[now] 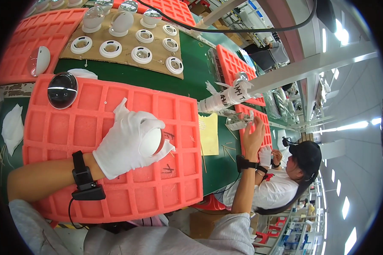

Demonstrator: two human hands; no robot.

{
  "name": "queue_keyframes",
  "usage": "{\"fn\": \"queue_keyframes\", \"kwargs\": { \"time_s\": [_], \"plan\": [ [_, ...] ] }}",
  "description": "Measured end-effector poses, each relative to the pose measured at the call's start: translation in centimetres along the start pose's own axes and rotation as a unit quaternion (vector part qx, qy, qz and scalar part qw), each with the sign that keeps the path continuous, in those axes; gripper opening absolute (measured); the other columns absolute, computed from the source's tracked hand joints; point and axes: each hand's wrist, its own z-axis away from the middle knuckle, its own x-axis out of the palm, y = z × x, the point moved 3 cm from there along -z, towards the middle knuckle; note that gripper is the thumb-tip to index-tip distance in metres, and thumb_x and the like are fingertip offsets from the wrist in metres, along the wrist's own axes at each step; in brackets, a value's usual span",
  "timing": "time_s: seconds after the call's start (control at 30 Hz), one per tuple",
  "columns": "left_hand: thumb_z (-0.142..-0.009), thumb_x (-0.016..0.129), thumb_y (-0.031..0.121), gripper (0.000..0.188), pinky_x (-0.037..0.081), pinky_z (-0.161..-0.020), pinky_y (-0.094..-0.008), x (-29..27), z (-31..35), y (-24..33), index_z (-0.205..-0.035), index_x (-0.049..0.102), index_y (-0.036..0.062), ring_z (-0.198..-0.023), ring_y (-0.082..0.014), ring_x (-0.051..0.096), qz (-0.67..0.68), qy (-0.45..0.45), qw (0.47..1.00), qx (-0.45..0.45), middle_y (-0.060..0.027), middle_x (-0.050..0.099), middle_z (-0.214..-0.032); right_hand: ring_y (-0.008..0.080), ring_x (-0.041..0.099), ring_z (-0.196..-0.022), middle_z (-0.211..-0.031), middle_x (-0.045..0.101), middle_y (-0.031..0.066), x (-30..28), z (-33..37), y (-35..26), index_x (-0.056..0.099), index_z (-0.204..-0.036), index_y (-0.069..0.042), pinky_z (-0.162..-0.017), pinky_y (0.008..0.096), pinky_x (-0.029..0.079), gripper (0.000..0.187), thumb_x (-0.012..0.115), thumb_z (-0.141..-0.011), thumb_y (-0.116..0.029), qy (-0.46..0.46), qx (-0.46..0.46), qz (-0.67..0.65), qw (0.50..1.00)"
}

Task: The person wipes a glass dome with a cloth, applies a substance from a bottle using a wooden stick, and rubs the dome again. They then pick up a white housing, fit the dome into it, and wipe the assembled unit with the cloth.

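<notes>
My left hand (125, 142), in a white glove, curls its fingers around a white rounded dome (151, 142) above the red compartment tray (187, 146). A reddish edge shows along the dome's right side. Bare and raised beyond the tray's right side, my right hand (255, 136) has its fingers bent together at the top of a clear bottle (238, 122). Anything pinched between those fingertips is too small to make out. On the tray's far left corner rests a glossy black dome with a white rim (63, 90).
Cardboard (127, 46) behind the tray carries white rings (110, 49) and clear-topped domes (92, 19). A tape-wrapped post (225, 98) rises beside the bottle, near a yellow sheet (208, 134) and thin sticks. Another person (281, 182) works at the right. A black cable (242, 30) hangs overhead.
</notes>
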Motion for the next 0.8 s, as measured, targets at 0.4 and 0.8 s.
{"fn": "queue_keyframes", "kwargs": {
  "time_s": [0.4,0.8],
  "plan": [
    [-0.079,0.079,0.044,0.047,0.032,-0.109,-0.0601,-0.6,0.2,-0.5,-0.105,0.065,0.0079,-0.088,-0.0321,0.063,-0.002,0.006,1.0,0.001,-0.0138,0.064,-0.095,0.0366,0.057,-0.121,-0.128,0.06,0.0221,0.1,0.1,0.1,0.049,-0.133,0.003,-0.104,0.045,0.045,0.046,0.063,-0.09,-0.007,0.018,-0.005,-0.019,1.0],
    [-0.081,0.076,0.049,0.054,0.032,-0.109,-0.0596,-1.2,0.3,-1.2,-0.111,0.063,0.0061,-0.094,-0.0309,0.064,-0.052,-0.089,0.995,0.011,-0.0137,0.064,-0.1,0.0395,0.056,-0.12,-0.127,0.059,0.023,0.2,0.3,-0.7,0.047,-0.133,0.003,-0.103,0.0465,0.044,0.047,0.063,-0.089,-0.004,-0.008,-0.01,-0.013,1.0]
  ]
}}
